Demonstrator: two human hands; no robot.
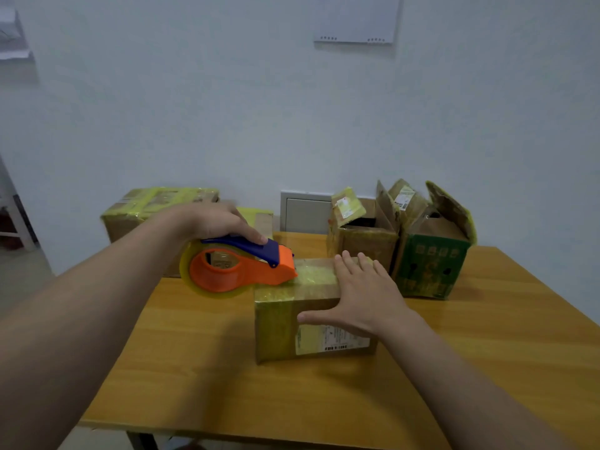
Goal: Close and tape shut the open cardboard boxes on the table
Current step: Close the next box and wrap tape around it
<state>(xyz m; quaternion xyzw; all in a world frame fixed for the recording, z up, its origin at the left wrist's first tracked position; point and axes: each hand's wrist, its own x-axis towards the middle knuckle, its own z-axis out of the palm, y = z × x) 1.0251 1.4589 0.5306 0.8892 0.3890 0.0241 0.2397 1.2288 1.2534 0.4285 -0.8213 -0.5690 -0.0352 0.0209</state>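
The box [285, 323] sits midway on the table [194, 358], right hand [363, 297] on top, and the dispenser [240, 271] in the left hand [220, 222] meets its left top edge. Behind-right, an open box [367, 248] stands against a second open box [428, 271] on its right; sealed boxes [146, 209] lie behind-left.

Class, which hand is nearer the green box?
Right. The right hand lies flat on the closed box, just left of the green box; the left hand is farther left, holding the tape dispenser.
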